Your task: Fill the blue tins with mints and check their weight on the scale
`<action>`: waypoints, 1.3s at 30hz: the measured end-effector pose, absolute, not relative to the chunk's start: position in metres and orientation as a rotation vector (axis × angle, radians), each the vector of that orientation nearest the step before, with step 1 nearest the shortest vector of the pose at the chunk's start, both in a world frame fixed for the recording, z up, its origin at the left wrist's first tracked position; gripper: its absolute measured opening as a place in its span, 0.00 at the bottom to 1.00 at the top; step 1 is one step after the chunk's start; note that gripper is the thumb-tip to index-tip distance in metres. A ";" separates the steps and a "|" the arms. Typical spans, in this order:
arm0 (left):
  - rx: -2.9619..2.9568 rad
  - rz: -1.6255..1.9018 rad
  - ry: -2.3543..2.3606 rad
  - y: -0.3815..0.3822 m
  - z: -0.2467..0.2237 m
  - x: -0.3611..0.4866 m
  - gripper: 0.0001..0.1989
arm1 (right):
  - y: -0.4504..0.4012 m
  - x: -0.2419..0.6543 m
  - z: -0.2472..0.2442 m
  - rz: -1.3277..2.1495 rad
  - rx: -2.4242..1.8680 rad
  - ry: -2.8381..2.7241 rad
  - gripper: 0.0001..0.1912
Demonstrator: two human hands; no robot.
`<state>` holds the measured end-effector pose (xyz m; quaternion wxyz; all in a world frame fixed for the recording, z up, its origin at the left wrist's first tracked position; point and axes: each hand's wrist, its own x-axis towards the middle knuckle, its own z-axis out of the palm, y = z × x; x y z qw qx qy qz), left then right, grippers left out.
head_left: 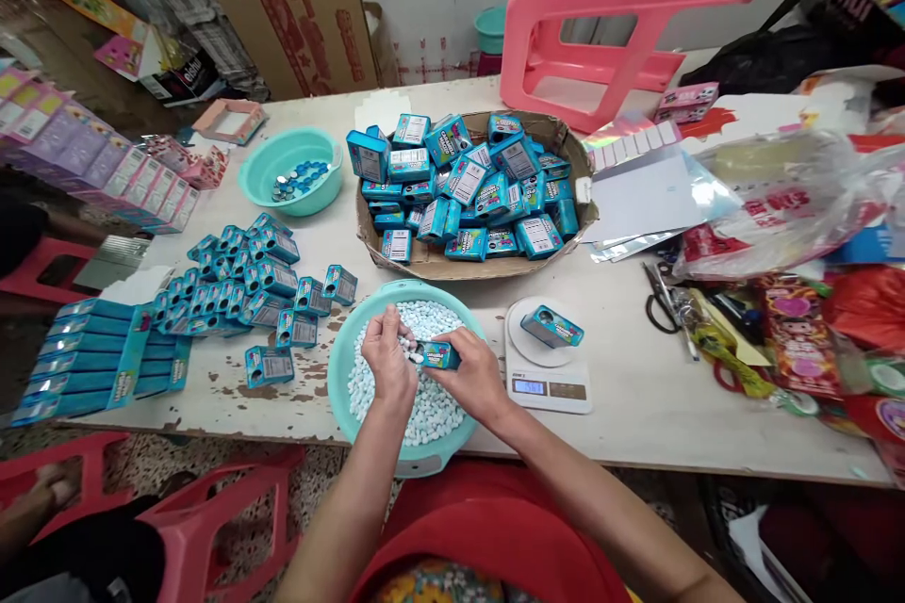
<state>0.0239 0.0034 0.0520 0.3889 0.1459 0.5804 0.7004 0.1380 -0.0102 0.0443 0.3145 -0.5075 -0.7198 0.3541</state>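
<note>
My right hand (472,369) is closed round a small blue candy tin (439,355), held on its side over a teal basin (341,367). Pale candies (431,410) fill much of that basin. My left hand (387,353) has its fingers curled round several candies (408,346) at the tin's open end. Right of the basin, another blue tin (555,328) lies on a white digital scale (548,386) with a lit display. A torn cardboard tray (424,266) heaped with blue tins (467,184) sits behind the basin.
Many blue tins (272,278) stand in a cluster at left, beside stacked blue display boxes (85,358). A second teal basin (255,179) holds round lids. A pink stool (519,47) rests on the table's back; scissors (661,301) and plastic bags (778,207) lie at right.
</note>
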 end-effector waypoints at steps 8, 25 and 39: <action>0.355 1.722 1.348 0.003 0.071 0.030 0.19 | -0.016 0.141 0.035 1.131 -1.267 -1.740 0.16; 0.918 0.993 1.409 0.016 0.014 0.090 0.08 | -0.083 0.291 0.039 1.319 -1.504 -1.075 0.21; 1.309 0.976 1.461 0.037 0.028 0.121 0.08 | -0.002 0.333 -0.031 0.846 -1.652 -0.962 0.25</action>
